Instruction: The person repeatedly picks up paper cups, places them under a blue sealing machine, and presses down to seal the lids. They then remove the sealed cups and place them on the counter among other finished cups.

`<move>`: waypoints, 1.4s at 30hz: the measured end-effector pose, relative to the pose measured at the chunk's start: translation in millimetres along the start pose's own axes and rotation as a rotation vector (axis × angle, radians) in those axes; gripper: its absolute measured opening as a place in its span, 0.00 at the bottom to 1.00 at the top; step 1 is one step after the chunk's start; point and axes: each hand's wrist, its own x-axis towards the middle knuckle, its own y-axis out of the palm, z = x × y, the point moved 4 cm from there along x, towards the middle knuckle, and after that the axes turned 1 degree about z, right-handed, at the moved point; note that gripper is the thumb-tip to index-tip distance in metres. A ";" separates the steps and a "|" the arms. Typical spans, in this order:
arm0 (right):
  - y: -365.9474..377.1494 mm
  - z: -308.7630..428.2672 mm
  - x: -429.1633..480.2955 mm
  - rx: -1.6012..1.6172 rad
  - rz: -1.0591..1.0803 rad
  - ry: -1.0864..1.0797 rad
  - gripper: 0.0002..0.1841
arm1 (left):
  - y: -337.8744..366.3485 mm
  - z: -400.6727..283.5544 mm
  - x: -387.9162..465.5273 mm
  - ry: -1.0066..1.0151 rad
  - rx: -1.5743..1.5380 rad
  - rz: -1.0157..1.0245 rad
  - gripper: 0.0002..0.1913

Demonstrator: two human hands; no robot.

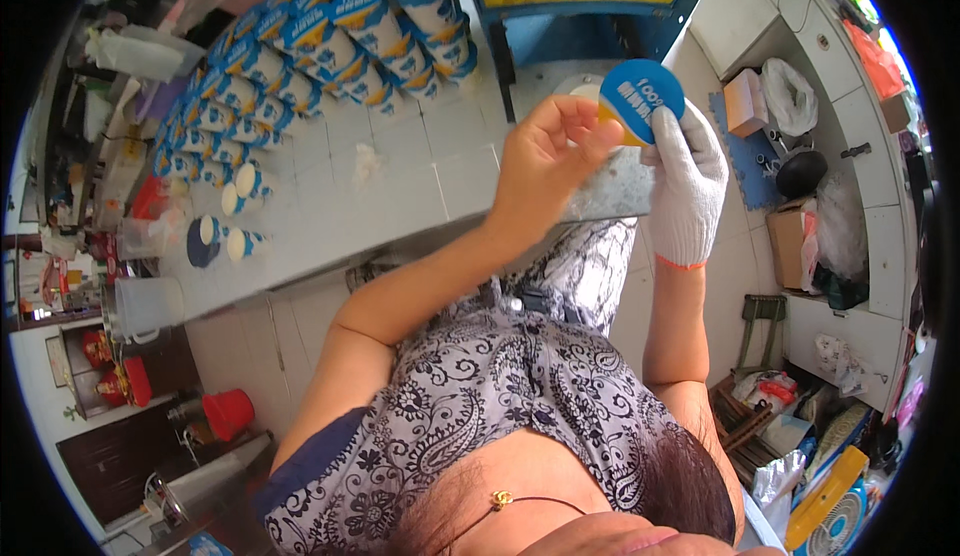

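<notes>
My right hand [686, 173], in a white knit glove, holds a round blue and yellow printed lid [636, 98] by its right edge, the printed face towards me. At the lid's lower left edge my bare left hand [555, 151] has its thumb and fingertips close together; whether they grip the lid I cannot tell. Behind the hands lies a metal plate [611, 188] at the base of a blue machine [555, 38]. Many blue, white and yellow cups [322, 38] stand stacked on the tiled counter at the upper left.
The tiled counter [405, 181] runs from the machine to the lower left. Several cups [238, 244] lie near its left end, beside a clear plastic pitcher [148, 308]. At the right, shelves hold a cardboard box [791, 244] and plastic bags. A blue fan [836, 522] stands at the lower right.
</notes>
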 end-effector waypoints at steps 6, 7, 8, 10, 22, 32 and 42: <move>-10.3 -2.7 11.6 -0.614 0.275 0.033 0.20 | -42.1 19.0 3.0 -0.333 0.359 0.050 0.14; -12.6 -5.8 17.4 -0.701 0.296 0.015 0.21 | -42.3 16.7 6.6 -0.302 0.425 0.039 0.14; -11.8 -4.4 20.9 -0.731 0.289 0.011 0.21 | -41.5 13.3 10.4 -0.271 0.490 0.028 0.14; -5.1 -0.3 27.3 -0.789 0.284 0.003 0.23 | -44.1 10.8 19.4 -0.123 0.643 -0.002 0.13; 1.2 -9.3 36.5 -0.987 0.131 -0.340 0.17 | -44.6 14.6 35.0 0.143 0.939 -0.086 0.12; 11.4 -6.2 18.6 -1.063 0.137 -0.540 0.19 | -37.2 14.3 27.1 0.121 1.035 -0.156 0.12; 8.2 -13.9 23.3 -1.093 0.133 -0.569 0.19 | -56.1 16.3 30.6 0.249 0.766 -0.244 0.10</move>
